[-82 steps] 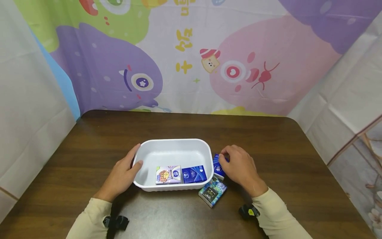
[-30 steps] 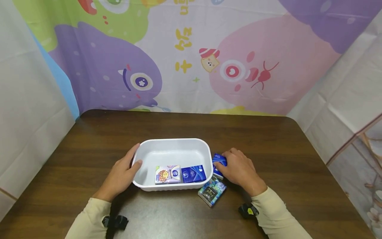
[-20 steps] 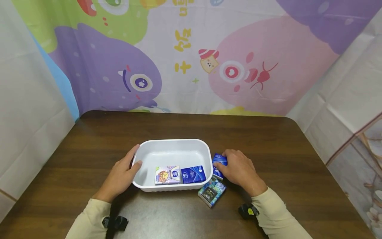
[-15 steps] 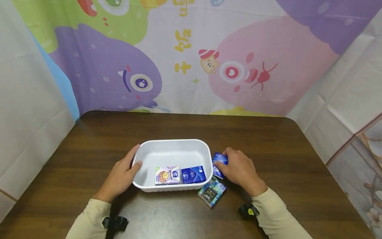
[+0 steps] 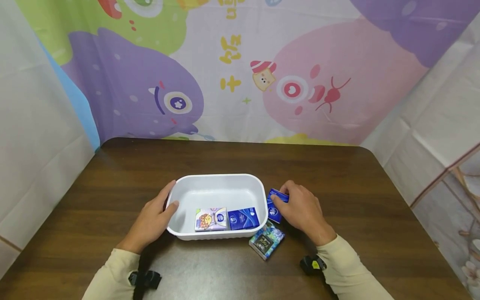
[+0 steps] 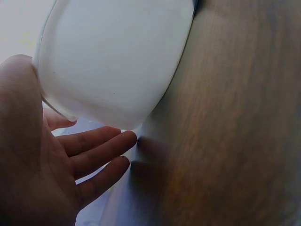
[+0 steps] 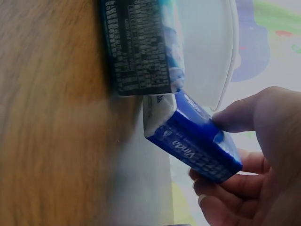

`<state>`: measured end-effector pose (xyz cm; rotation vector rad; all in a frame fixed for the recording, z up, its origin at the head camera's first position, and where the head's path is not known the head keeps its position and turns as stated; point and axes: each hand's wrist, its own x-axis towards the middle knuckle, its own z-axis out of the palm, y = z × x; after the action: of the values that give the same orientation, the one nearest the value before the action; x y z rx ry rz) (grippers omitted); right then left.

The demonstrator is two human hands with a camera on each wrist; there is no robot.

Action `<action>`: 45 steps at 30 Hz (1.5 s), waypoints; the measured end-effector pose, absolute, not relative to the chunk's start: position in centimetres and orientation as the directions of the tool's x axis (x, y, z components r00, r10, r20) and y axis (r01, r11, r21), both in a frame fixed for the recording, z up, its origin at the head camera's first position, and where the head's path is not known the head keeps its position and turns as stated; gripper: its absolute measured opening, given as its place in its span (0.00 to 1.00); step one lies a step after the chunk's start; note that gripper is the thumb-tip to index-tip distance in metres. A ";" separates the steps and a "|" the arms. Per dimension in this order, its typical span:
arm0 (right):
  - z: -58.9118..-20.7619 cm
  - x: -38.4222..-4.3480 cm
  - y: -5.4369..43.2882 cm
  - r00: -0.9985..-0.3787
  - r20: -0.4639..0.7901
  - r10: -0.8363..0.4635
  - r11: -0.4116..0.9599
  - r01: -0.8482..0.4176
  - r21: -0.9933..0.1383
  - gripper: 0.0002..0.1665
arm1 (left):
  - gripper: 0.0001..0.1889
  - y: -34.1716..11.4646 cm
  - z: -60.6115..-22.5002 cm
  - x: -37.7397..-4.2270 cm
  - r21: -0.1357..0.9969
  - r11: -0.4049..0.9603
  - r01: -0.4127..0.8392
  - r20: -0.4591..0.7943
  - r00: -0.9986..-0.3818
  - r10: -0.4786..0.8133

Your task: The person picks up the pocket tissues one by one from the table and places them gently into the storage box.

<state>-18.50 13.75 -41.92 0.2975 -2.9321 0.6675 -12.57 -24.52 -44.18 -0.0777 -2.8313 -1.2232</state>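
Note:
In the head view, the left hand (image 5: pixel 151 218) holds the left end of a white plastic tub (image 5: pixel 217 181), thumb over the rim and fingers along the outer wall. The left wrist view shows these fingers (image 6: pixel 101 153) fairly straight beside the tub's outer wall (image 6: pixel 117 61). Just right of the tub, the right hand (image 5: pixel 301 208) pinches a blue Vinda tissue pack (image 5: pixel 274 213) between thumb and fingers. In the right wrist view this blue pack (image 7: pixel 195 136) is tilted, one end near a dark-labelled pack (image 7: pixel 143 52).
Inside the tub lie a cartoon-print tissue pack (image 5: pixel 211 219) and another blue pack (image 5: pixel 243 218). A green-blue patterned pack (image 5: pixel 266 240) rests on the brown table (image 5: pixel 322 166) at the tub's front right corner. A printed cloth (image 5: pixel 232 112) hangs behind the table.
The right hand has taken hold of the blue tissue pack beside the tub, and the pack has lifted slightly and tilted. The left hand and the tub stay in place.

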 end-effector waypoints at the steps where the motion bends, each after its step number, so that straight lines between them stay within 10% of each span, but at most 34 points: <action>1: -41.9 -18.5 13.7 -0.974 0.162 -0.160 0.882 -0.215 -0.419 0.19 | 0.33 -24.5 -44.2 -12.6 0.727 0.684 0.067 0.070 -0.997 0.024; 45: -41.7 -18.4 14.3 -0.933 0.348 -0.094 0.834 -0.264 -0.484 0.15 | 0.32 -24.7 -44.5 -12.6 0.717 0.692 0.084 0.092 -0.995 0.025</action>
<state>-18.43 14.31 -41.75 0.2710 -2.7039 0.7788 -12.63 -24.71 -44.50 -0.0915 -2.8204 -1.2003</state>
